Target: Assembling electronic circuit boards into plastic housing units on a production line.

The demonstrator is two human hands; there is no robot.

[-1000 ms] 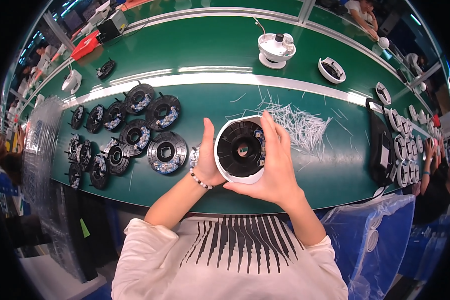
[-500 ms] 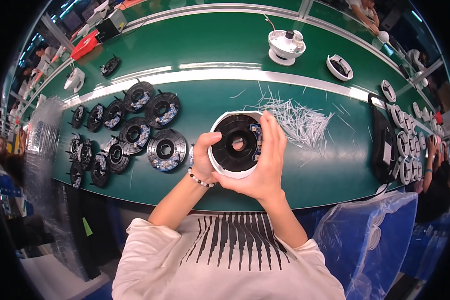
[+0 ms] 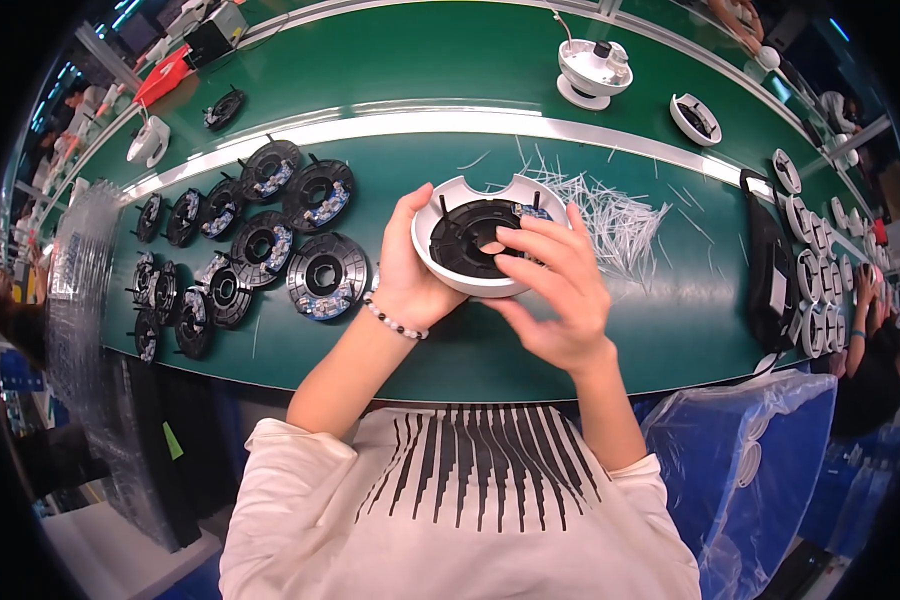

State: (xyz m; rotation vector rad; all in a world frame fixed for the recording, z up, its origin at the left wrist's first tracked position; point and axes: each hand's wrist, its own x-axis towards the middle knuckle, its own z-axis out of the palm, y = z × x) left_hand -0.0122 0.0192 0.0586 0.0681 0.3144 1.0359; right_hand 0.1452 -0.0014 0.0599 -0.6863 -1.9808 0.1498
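White bowl-shaped housing [image 3: 482,287] in our two hands, above the near edge of the green bench [image 3: 670,345], open side up and tipped toward us. A curved cut-out in its far rim. Inside it sits a black disc [image 3: 460,240] with a central hole and thin upright posts; a blue circuit board [image 3: 532,212] shows at the disc's far right.

Our left hand [image 3: 410,265] is clamped on the housing's left side, palm beneath, thumb up along the rim. Beaded bracelet [image 3: 394,321] on that wrist. Our right hand [image 3: 567,295] comes over the right rim, fingers bent above the disc and close to the hole, thumb low by the outer wall; whether these fingers press or only hover, we cannot tell.

Just beyond, to the right, we note a loose heap of thin white strips [image 3: 610,225]. To the left, a cluster of black discs with boards [image 3: 325,280]. Farther right, a black case [image 3: 770,280], then rows of white rings [image 3: 810,275]. Across the metal strip, a white domed unit [image 3: 595,75] stands on its base.
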